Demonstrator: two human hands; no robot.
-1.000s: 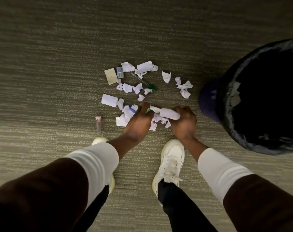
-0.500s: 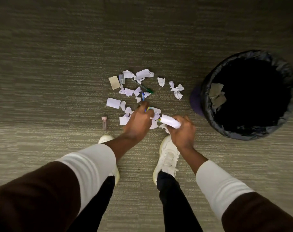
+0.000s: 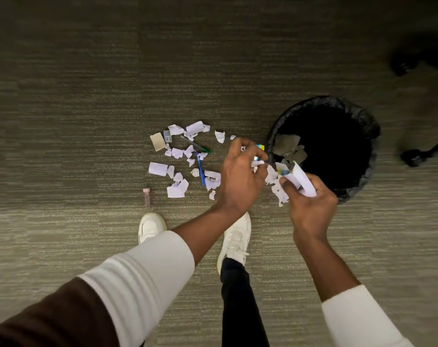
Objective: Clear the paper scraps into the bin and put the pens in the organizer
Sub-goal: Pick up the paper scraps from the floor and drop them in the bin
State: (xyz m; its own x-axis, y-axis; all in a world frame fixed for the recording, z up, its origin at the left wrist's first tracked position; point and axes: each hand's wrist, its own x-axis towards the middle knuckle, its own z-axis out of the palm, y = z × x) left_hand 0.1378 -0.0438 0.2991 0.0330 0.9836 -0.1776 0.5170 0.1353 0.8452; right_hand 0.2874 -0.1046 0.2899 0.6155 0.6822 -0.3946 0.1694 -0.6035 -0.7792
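Both hands are raised beside the bin, each holding paper. The right hand is closed round a bunch of white scraps, with torn ends sticking out above and to the left of its fingers; a bit with blue and yellow print shows in that bunch. This hand is at the bin's near-left rim, partly over the black liner. The left hand is just left of the right one, fingers curled and pinching small scraps at its tips, one of them showing blue and yellow. The held papers of the two hands nearly meet; whether they touch cannot be told.

Inside the bin, against the wall nearest the left hand, lie a few grey-looking pieces.

On the carpet to the left of the left hand lies the remaining litter: many white scraps spread loosely, and a tan piece at the far-left edge. Among them a blue pen lies just left of the left hand, pointing away from the person, and a green pen lies slanted beyond it. A small clear vial with a pink cap lies apart, further left still. White shoes stand below the hands.
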